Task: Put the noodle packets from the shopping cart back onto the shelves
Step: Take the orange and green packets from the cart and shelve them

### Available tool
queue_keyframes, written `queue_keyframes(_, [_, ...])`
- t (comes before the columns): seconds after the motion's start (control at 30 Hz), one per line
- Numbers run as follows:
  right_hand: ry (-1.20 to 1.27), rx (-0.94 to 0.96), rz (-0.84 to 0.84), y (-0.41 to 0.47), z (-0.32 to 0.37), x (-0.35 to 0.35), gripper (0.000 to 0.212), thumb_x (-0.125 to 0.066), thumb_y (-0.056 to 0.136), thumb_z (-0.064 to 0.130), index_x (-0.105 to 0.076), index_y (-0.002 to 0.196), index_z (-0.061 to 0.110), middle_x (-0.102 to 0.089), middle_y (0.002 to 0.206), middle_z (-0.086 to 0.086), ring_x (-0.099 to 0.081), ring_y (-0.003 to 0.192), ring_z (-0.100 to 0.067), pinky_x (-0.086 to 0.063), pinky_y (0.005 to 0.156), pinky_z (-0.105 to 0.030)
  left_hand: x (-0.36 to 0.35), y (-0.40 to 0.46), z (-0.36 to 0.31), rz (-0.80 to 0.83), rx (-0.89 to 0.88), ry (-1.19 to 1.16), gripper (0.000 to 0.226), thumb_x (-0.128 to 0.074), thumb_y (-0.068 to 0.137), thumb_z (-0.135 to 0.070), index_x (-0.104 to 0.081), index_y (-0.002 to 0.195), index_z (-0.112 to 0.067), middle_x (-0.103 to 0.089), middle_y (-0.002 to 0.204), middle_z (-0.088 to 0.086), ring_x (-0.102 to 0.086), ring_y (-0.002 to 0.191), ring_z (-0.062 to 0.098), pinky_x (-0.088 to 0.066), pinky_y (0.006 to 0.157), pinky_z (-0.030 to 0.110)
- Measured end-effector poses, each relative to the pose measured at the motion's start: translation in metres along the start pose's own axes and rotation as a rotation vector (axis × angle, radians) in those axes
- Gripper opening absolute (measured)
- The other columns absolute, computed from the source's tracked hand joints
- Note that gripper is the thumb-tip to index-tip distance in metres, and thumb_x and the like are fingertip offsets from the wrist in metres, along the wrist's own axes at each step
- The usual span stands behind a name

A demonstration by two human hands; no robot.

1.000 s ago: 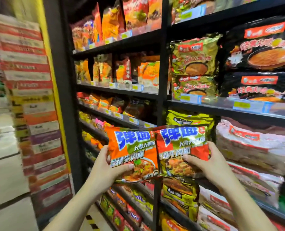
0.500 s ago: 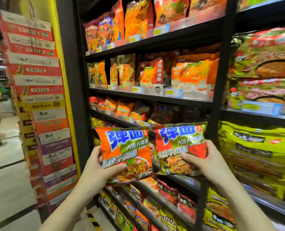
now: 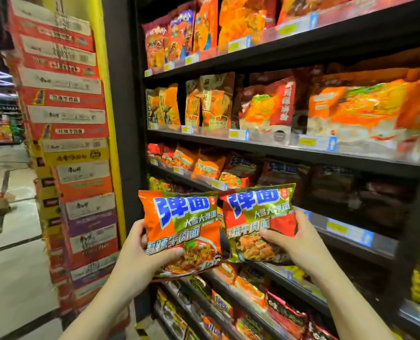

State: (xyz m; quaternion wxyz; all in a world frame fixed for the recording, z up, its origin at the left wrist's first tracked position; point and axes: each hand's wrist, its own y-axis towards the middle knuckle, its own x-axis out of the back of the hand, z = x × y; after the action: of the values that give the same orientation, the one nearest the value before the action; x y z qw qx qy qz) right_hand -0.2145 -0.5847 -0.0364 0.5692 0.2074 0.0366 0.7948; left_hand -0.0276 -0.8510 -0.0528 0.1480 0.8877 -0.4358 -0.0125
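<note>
Two noodle packets are held up side by side in front of the dark shelves (image 3: 272, 141); the orange packet (image 3: 179, 231) is gripped at its lower left edge by the left hand (image 3: 140, 253), thumb on the printed face and fingers curled behind; the green-and-red packet (image 3: 258, 222) is gripped at its right side by the right hand (image 3: 294, 244), thumb laid across the front. Both grips are closed firmly on their packets; the inner edges of the two packets touch or slightly overlap, though which lies in front cannot be told. The packets are held near, at the level of the third shelf board, where similar orange packs (image 3: 206, 165) are stocked farther back. Yellow price tags (image 3: 238, 134) are fixed along the shelf edges; to the left, a tall stack of cartons (image 3: 66, 133) is seen beside a yellow post (image 3: 105, 94); the far shelf contents on the right are blurred and perhaps dark packs.
</note>
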Motion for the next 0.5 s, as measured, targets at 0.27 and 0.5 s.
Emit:
queue_keyframes(0.27, [0.057,0.02,0.032,0.119,-0.017,-0.07,0.061,-0.091,0.072,0.034,-0.053,0.12,0.033,-0.068,0.113,0.014,-0.067,0.1,-0.004,-0.052,0.078,-0.024,0.027,0.121,0.028,-0.042,-0.003,0.001,0.07,-0.092,0.063,-0.017,-0.054,0.12,-0.032,-0.077,0.104,-0.012,-0.076,0.093,0.011,-0.061,0.07,0.028])
queue_keyframes(0.5, [0.055,0.023,-0.018,0.224,-0.033,-0.116,0.049,-0.09,0.074,0.031,-0.056,0.109,0.029,-0.069,0.103,0.012,-0.067,0.091,-0.003,-0.047,0.067,-0.018,0.029,0.24,0.041,-0.049,-0.032,0.006,0.068,-0.089,0.058,-0.014,-0.056,0.115,-0.028,-0.077,0.096,-0.015,-0.076,0.085,0.009,-0.058,0.066,0.024])
